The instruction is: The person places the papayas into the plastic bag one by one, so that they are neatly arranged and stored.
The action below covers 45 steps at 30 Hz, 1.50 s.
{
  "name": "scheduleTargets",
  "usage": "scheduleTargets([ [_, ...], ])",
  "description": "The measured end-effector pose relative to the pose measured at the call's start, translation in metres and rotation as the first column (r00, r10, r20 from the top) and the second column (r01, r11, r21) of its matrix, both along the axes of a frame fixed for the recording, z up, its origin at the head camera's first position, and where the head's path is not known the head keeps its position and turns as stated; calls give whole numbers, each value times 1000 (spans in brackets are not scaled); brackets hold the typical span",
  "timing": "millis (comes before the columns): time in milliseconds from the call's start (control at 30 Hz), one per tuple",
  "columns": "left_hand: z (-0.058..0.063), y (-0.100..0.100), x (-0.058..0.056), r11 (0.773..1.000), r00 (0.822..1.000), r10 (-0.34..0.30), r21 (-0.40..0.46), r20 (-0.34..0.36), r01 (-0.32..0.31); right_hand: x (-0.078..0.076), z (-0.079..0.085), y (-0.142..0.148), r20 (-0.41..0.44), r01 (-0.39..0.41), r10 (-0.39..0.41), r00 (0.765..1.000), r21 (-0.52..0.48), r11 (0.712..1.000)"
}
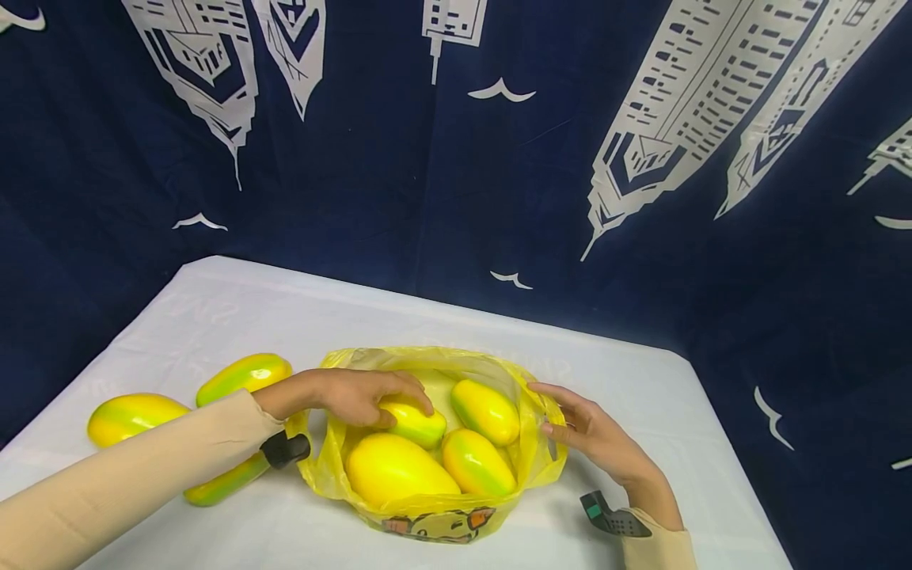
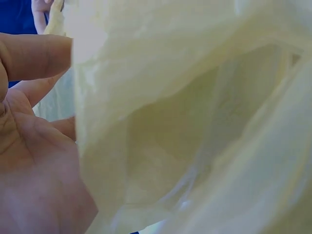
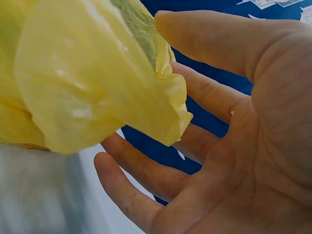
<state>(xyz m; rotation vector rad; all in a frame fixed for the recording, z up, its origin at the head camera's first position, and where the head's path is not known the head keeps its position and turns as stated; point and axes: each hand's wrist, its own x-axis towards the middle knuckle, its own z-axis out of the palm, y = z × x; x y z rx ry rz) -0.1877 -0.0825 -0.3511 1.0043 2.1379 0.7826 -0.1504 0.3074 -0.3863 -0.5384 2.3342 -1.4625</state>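
Observation:
A yellow plastic bag (image 1: 427, 356) stands wide at the mouth, a printed animal face on its front. Inside it, my left hand (image 1: 363, 396) grips a yellow-green papaya (image 1: 423, 427) from above with curled fingers. Three more papayas lie around that one: a large yellow papaya (image 1: 399, 473) in front, a papaya (image 1: 477, 463) beside it and another papaya (image 1: 486, 412) behind. My right hand (image 1: 594, 431) holds the bag's right rim, thumb and fingers around the plastic (image 3: 97, 73). Bag film fills most of the left wrist view and hides the left fingertips.
Left of the bag, on the white-covered table (image 1: 606, 380), lie a papaya (image 1: 135, 416), a second papaya (image 1: 245, 376) farther back and a third papaya (image 1: 224, 483) partly under my left forearm. A dark blue curtain (image 1: 427, 198) with white printed buildings hangs behind the table.

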Motion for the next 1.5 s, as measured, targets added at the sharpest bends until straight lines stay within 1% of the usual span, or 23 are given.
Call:
scheduleTargets([
  [267,9,-2,0,1000,1000,12,10,-22,-12,1,0,0,9,2,-2,1000,-3,1000],
  [400,17,-5,1,999,999,13,42,-37,-11,1,0,0,14,-1,1,1000,-8,1000],
  [533,27,-9,2,995,998,13,100,-65,-7,1,1,0,4,3,-3,1000,2,1000],
  [600,31,-12,3,991,998,13,133,-56,-5,0,1,0,2,5,-5,1000,6,1000],
  [700,36,-16,5,987,999,25,162,-25,-21,0,1,0,5,5,-5,1000,2,1000],
  [767,40,-19,7,983,999,34,181,-3,-33,1,0,0,9,2,-2,1000,-3,1000],
  [867,45,-25,10,978,999,42,204,-10,-40,1,0,0,8,-3,3,1000,-6,1000],
  [967,52,-30,12,969,999,48,244,-12,-44,1,0,0,2,-7,7,1000,-3,1000],
  [1167,66,-42,16,949,996,87,303,-6,-81,2,1,0,-9,3,-2,1000,14,1000],
  [1267,70,-49,20,948,994,109,303,-33,-94,2,1,0,-8,7,-7,1000,19,1000],
  [1400,72,-59,25,947,990,123,307,-65,-97,1,1,0,-4,5,-5,1000,18,1000],
  [1500,74,-66,27,941,988,137,319,-65,-110,1,1,-1,-3,4,-4,1000,17,1000],
])
